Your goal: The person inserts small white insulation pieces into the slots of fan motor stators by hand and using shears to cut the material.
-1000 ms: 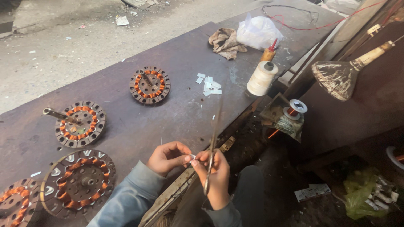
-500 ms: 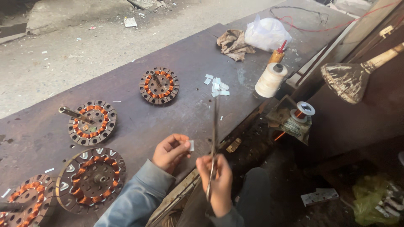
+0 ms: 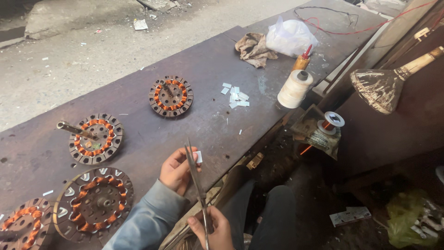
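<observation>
Four round motor cores wound with copper wire lie on the dark tabletop (image 3: 138,92): one cut off at the bottom left corner (image 3: 18,227), a large one (image 3: 95,203) beside it, one with a metal shaft (image 3: 95,139) above that, and a fourth (image 3: 171,96) further right, well apart. Nothing stands between them and the hands.

The left hand (image 3: 175,169) rests at the tabletop's near edge, its fingers (image 3: 190,157) pinching a small white paper slip (image 3: 198,156). Long scissors (image 3: 196,185) rise from the right hand (image 3: 212,229) below, which is closed round the handles; the blades reach up to the slip and look nearly shut, though the view is too thin to be sure.

To the right lies a little heap of similar white slips (image 3: 235,95), perhaps eight. Further on: one crumpled rag (image 3: 252,48), one white plastic bag (image 3: 289,37), one spool of pale thread (image 3: 295,89), one small bottle with a red tip (image 3: 301,60), one small reel of wire (image 3: 330,121) and one brush (image 3: 384,88).
</observation>
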